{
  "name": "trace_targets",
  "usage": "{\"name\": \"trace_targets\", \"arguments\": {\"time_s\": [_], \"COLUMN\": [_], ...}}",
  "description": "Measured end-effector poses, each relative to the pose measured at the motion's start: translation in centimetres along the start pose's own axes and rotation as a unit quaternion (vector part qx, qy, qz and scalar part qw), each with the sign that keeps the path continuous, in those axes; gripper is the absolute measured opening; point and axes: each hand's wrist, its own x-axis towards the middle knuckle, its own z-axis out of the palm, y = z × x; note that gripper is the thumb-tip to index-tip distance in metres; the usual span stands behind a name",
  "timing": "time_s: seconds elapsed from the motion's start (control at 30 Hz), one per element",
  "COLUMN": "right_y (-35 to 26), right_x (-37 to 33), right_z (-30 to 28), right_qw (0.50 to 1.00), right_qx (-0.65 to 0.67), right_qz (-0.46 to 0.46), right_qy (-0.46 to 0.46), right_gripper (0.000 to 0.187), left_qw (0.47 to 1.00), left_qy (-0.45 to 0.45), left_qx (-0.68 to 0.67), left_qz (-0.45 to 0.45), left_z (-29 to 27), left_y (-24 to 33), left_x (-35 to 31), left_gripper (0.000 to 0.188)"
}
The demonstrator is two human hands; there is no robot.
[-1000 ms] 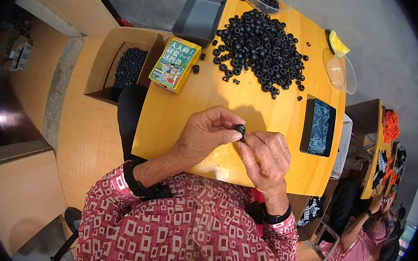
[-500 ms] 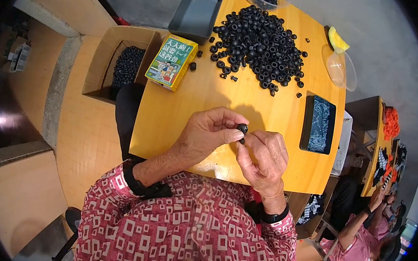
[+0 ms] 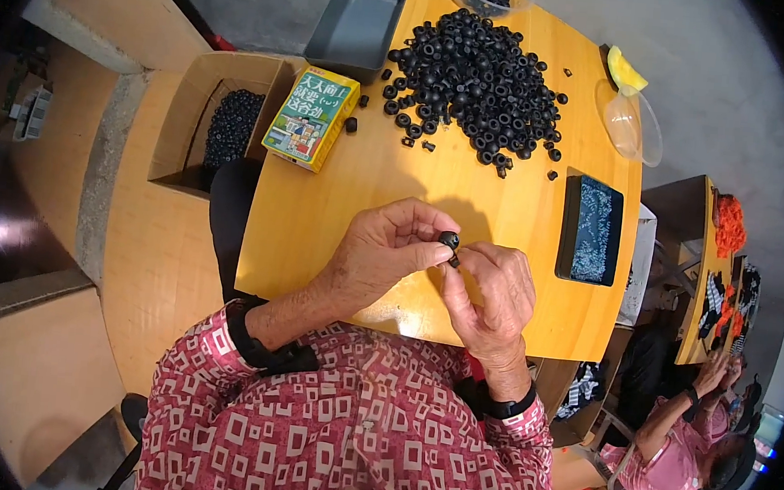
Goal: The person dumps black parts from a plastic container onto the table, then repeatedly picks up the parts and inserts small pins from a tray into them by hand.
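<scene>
A small round black part (image 3: 449, 239) is pinched between the thumb and forefinger of my left hand (image 3: 390, 249), above the near half of the yellow table. My right hand (image 3: 497, 295) meets it from the right, fingers closed around a small dark piece (image 3: 453, 261) at its lower end. Whether the two pieces are joined is too small to tell. Beyond my hands lies a large heap of similar black parts (image 3: 478, 86), rounded and ring-shaped. A black tray (image 3: 571, 231) of tiny pale pieces stands to the right.
At the far left of the table (image 3: 318, 248) are a grey tray (image 3: 359, 21) and a green-yellow box (image 3: 311, 119). A cardboard box (image 3: 176, 145) of black parts stands left. Clear containers (image 3: 636, 131) and a yellow wedge (image 3: 625, 72) sit far right; a person (image 3: 670, 451) works beyond.
The whole view has shifted slightly, so the table things appear a little farther left. Both hands keep nearly the same pose, still closed together at the black part.
</scene>
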Motion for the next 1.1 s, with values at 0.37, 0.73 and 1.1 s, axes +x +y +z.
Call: {"name": "trace_targets", "arguments": {"time_s": [0.37, 0.73, 1.1], "right_y": [1.4, 1.4, 1.1], "right_x": [1.0, 1.2, 1.4], "right_z": [-2.5, -2.7, -2.7], "right_qw": [0.988, 0.986, 0.990], "right_qx": [0.122, 0.127, 0.109], "right_qz": [0.089, 0.087, 0.058], "right_qy": [-0.020, -0.068, -0.070], "right_gripper": [0.021, 0.020, 0.020], "left_qw": [0.998, 0.996, 0.997], "left_qy": [-0.049, -0.048, -0.055], "left_qx": [-0.003, 0.011, -0.001], "left_qz": [-0.045, -0.068, -0.057], "left_z": [-0.1, 0.0, -0.2], "left_y": [0.9, 1.0, 0.5], "left_x": [0.0, -0.2, -0.3], "left_gripper": [0.023, 0.024, 0.024]}}
